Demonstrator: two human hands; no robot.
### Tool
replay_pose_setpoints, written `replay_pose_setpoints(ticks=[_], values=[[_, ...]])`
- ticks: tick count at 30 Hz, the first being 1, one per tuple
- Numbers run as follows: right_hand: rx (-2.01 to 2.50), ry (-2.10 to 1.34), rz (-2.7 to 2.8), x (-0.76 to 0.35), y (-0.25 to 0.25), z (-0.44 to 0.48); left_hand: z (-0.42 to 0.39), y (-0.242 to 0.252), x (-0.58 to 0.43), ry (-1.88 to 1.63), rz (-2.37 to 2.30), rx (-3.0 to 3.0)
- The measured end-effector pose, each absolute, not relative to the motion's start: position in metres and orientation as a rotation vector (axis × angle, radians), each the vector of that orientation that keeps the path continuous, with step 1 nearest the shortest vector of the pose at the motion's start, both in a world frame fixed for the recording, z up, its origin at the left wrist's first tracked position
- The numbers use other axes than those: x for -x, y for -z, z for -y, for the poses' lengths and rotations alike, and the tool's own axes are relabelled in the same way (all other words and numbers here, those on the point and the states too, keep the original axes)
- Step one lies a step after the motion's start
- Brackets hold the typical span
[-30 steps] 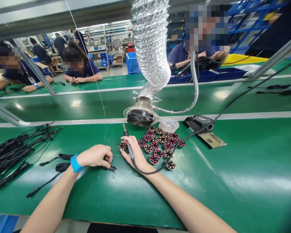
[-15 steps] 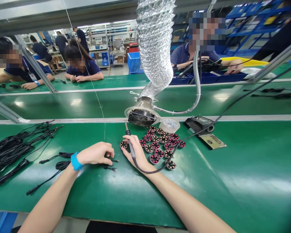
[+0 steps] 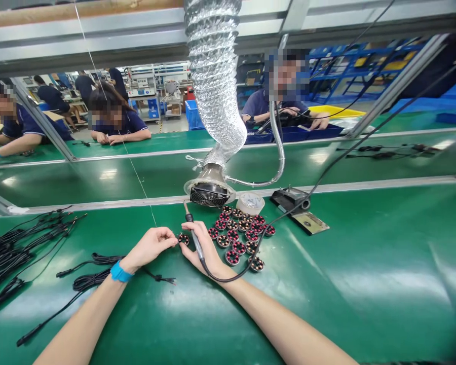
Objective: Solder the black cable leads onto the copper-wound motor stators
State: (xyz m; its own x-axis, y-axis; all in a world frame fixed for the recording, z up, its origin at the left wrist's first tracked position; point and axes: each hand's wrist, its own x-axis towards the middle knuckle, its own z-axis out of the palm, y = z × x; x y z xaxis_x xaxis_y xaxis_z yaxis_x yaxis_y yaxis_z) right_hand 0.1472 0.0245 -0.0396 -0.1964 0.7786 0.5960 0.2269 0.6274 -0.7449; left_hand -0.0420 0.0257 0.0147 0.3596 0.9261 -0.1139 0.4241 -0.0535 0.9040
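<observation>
Along green bench [image 3: 182, 324]: just brought left hand [image 3: 150, 246] up from beside cable ends [image 3: 162, 278] to round component [image 3: 184, 238] between both hands, pinching fingertips together, contents too small to tell; holding soldering iron [image 3: 195, 237] in right hand [image 3: 206, 251], thumb and forefinger around component, thus two-handed there

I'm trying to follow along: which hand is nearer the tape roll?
The right hand: it's to the near left of the tape roll; the left hand is farther left.

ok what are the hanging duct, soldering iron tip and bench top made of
Duct: probably aluminium foil, crinkled, ribbed, shiny. Soldering iron tip: likely metal, dull coppery tint. Bench top: perhaps rubber or vinyl, smooth, glossy green, reflecting light.
</observation>
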Motion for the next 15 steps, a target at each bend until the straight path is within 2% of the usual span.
replay_pose_setpoints(ticks=[5,15], values=[[0.786,-0.629,1.620,-0.143,0.024,-0.019,-0.022,-0.019,0.038,-0.620,-1.217,-1.745],[0.769,-0.785,1.482,-0.142,0.026,-0.022,-0.022,-0.008,0.035,-0.688,-1.400,-1.958]])
